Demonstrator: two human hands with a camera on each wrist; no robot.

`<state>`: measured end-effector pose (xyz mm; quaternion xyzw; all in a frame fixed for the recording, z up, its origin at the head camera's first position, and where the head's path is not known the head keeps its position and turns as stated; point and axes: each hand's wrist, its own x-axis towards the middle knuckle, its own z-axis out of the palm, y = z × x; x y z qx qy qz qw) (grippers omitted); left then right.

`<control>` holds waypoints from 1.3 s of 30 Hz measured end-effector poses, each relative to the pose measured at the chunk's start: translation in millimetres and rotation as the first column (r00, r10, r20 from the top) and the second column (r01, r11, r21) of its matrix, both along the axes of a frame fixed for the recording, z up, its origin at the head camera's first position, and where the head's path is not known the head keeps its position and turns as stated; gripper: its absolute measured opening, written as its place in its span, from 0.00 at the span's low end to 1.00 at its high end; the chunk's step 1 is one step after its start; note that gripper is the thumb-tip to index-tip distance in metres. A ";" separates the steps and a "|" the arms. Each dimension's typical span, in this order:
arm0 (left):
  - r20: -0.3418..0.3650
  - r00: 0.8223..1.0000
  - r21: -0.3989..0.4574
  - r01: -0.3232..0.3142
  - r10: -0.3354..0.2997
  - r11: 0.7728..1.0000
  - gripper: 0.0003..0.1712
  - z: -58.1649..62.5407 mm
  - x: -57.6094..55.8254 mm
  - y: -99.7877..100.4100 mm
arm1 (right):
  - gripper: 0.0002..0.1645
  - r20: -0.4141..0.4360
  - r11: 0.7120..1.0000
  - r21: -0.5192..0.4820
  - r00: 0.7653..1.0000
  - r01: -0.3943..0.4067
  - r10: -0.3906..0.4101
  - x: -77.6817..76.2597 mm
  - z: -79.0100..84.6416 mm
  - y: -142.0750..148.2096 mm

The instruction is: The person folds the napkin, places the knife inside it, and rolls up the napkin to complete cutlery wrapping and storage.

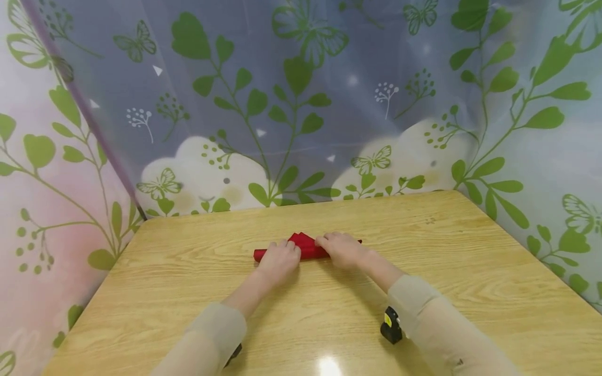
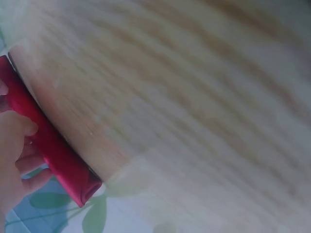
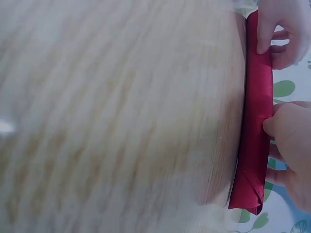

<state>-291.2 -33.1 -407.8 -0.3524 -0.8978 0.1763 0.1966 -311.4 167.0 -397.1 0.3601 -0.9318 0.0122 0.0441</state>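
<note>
A shiny red cloth [image 1: 308,249], folded into a long narrow roll, lies across the table's far half. Loose pointed folds stick up behind its middle in the head view. My left hand [image 1: 280,257] grips it left of centre, thumb on the near face. On the right part my right hand [image 1: 342,249] holds the roll the same way. In the left wrist view, the left hand [image 2: 17,155] has its fingers behind the cloth [image 2: 58,150]. The right wrist view shows the right hand [image 3: 294,148] pinching near the cloth's [image 3: 255,97] lower end.
A wooden table [image 1: 188,292] with a glossy top lies beneath. Around it hangs a curtain [image 1: 235,104] with green leaves and butterflies. Black wrist devices [image 1: 391,325] sit under both pale sleeves [image 1: 437,308]; a light glares on the near edge.
</note>
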 end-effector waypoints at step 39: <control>0.173 0.978 0.044 -0.126 0.116 0.991 0.09 -0.3 -11.9 6.9 | 0.12 -0.261 0.984 0.172 0.965 0.037 0.010 -3.5 -8.4 -1.5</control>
